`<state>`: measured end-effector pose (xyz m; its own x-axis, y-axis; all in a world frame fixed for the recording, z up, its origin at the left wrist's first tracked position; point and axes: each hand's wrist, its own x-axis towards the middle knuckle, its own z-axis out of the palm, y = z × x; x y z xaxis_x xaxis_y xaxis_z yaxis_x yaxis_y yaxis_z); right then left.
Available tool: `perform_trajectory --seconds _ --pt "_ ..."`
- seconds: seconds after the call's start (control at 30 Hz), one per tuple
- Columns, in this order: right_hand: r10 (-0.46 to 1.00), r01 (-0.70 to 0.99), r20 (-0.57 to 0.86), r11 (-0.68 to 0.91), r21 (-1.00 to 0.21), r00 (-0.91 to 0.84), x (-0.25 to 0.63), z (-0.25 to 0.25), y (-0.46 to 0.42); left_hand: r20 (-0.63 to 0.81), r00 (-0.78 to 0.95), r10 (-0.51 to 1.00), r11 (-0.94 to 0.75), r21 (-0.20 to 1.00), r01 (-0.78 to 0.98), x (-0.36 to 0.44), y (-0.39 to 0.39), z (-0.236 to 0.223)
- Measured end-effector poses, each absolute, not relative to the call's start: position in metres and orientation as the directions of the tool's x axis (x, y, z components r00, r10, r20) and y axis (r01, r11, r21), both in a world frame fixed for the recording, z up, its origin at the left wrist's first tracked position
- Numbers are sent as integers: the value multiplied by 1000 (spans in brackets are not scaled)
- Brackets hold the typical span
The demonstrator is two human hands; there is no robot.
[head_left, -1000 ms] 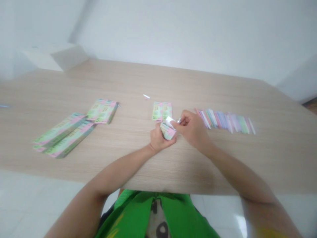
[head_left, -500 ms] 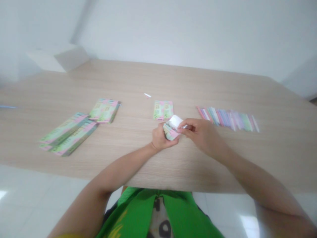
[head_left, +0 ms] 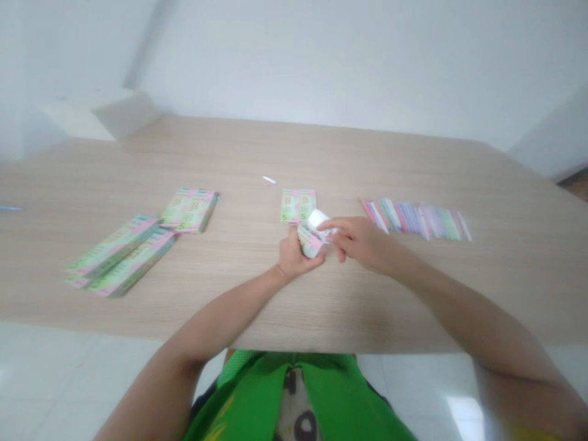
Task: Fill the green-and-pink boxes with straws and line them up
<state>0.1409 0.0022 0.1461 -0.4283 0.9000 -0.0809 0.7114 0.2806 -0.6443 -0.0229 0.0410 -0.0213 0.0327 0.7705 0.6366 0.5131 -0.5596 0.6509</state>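
My left hand is wrapped round a small pink-and-green printed carton, its open end facing up and right. A white flap stands out from that end. My right hand is at the opening, index finger stretched against the flap and thumb apart below it. Whether anything small sits between these fingers is blurred. Just beyond the hands, two matching cartons lie side by side. Right of them is a row of slim pastel pens or sticks, partly behind my right hand.
On the left lie more printed cartons, one flat group and one long stack. A small white stick lies farther back. A blue stick is at the far left. A white box stands at the table's back left corner.
My right fingers were pinched on a slim thing at the carton's opening; they are now more spread, index finger on the flap. The flap is bent over more. The view has shifted slightly.
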Motion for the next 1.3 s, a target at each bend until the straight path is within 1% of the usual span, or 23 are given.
perform_trajectory --seconds 0.07,0.13,0.2,0.3,0.33,0.4,0.47,0.53,0.57,0.6,0.67,0.7,0.77,0.83,0.9,1.0,1.07,1.13,1.2,1.23,1.3 --pt "950 748 -34 221 -626 -309 137 145 2 603 27 798 -532 681 504 -23 42 -20" --pt "968 803 -9 204 -560 -252 134 147 1 591 41 806 -529 686 499 -22 42 -19" --pt "969 864 16 228 -449 -247 131 151 1 582 43 812 -514 677 526 -21 40 -19" --pt "964 932 45 263 -250 -261 125 158 3 561 3 828 -455 668 590 -17 37 -20" --pt "962 944 45 271 -190 -268 124 160 5 571 -10 821 -453 662 597 -16 36 -20" --pt "956 950 17 294 -107 -294 121 163 8 651 -21 759 -517 622 588 -14 35 -19" --pt "947 944 -15 319 -81 -321 120 165 11 758 -17 652 -610 538 582 -13 35 -18" --pt "936 930 -27 346 -127 -352 122 164 13 806 -16 592 -638 480 601 -13 35 -16" --pt "932 918 -24 352 -181 -362 125 162 14 801 -23 598 -623 482 616 -12 35 -15" --pt "922 893 -19 368 -260 -386 129 160 15 786 -30 617 -601 495 628 -11 35 -15" --pt "921 811 35 359 -462 -388 140 154 18 756 -47 653 -563 526 638 -10 35 -15" --pt "931 755 74 335 -564 -358 145 151 20 747 -53 663 -554 536 637 -9 35 -16" --pt "962 627 139 258 -735 -234 154 145 22 748 -61 661 -559 545 625 -9 33 -16" --pt "982 508 161 190 -840 -100 159 139 23 771 -72 633 -588 539 604 -9 31 -16" --pt "988 425 147 148 -893 -35 158 129 24 799 -79 597 -620 521 587 -10 30 -15" --pt "997 321 74 82 -943 -35 146 107 26 801 -91 591 -617 522 589 -10 30 -13" --pt "999 222 18 25 -975 -37 134 89 26 788 -102 607 -591 534 605 -11 31 -13" --pt "999 116 -10 -6 -993 -37 121 72 25 798 -96 595 -588 514 625 -11 34 -13" --pt "999 58 16 17 -998 -29 109 60 24 824 -78 562 -599 470 648 -12 37 -14" --pt "998 53 58 59 -997 -18 103 56 22 833 -69 549 -603 452 657 -13 38 -14" --pt "980 86 197 194 -977 33 95 51 19 840 -64 538 -605 438 665 -14 40 -15"
